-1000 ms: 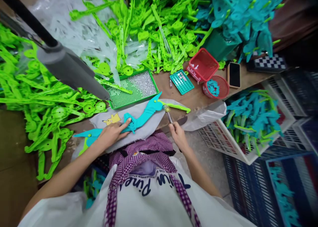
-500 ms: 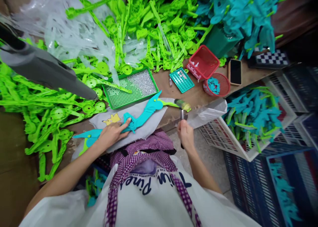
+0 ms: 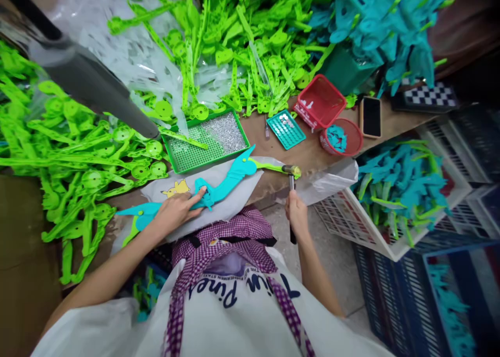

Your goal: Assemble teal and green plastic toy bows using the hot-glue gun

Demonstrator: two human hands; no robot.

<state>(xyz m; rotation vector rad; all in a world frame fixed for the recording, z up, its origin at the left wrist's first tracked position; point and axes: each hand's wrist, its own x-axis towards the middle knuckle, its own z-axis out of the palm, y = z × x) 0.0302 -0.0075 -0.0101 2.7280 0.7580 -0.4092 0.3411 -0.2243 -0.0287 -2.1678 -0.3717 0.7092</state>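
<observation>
A long turquoise plastic piece [image 3: 226, 188] with lime-green ends lies on a pale grey cloth [image 3: 242, 195] at the table's front edge. My left hand [image 3: 175, 211] lies on its left half, fingers apart, index fingertip on the turquoise middle part, pressing and not gripping it. In my right hand [image 3: 297, 214] is the handle of a small hammer [image 3: 291, 179], the fingers wrapped round it. The hammer's head is at the right tip of the piece's lime-green end; whether they touch is unclear.
Behind the cloth is a green tray [image 3: 175, 162] of small metal parts. A teal tray [image 3: 287, 130], red baskets [image 3: 322, 102] and a phone [image 3: 370, 116] stand to its right. Green parts [image 3: 94, 177] are heaped left. A white crate [image 3: 363, 232] is at right; a grey pole [image 3: 97, 81] slants in.
My right hand and the hammer have moved slightly right, and the hammer's head and handle now look sharper. My left hand keeps its place. The grey pole has shifted right and up in view.
</observation>
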